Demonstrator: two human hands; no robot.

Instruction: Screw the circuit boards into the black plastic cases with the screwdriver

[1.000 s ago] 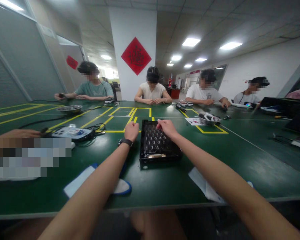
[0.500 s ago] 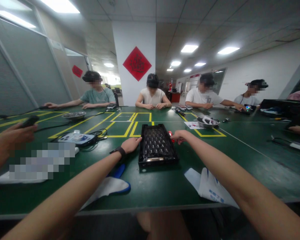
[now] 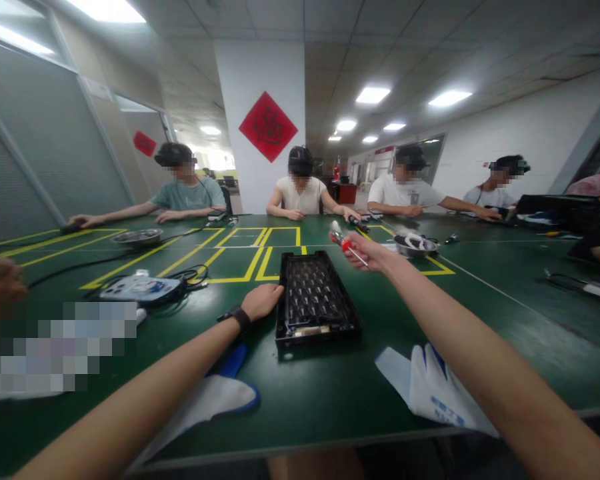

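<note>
In front of me on the green table lies a black rectangular case (image 3: 319, 293), its inside lined with rows of small slanted metallic-looking pieces and a pale strip at the near end. My left hand (image 3: 263, 301) grips the case's left edge, its fingertips partly hidden behind the wall. Above the table, just right of the case's far end, my right hand (image 3: 367, 251) is closed around a screwdriver (image 3: 338, 237) with a red and clear handle. Its thin shaft points down to the right, apart from the case.
White-and-blue work gloves (image 3: 437, 393) lie near the table's front edge, on both sides. At left are a phone (image 3: 143, 288) with coiled cables and a metal bowl (image 3: 138, 238); another bowl (image 3: 416, 245) is at right. Several co-workers sit opposite; another person's hand (image 3: 0, 287) is at far left.
My right hand has lifted from beside the case, moving up and slightly right with the screwdriver. My left hand stays on the case. The other person's hand at left has moved left and down.
</note>
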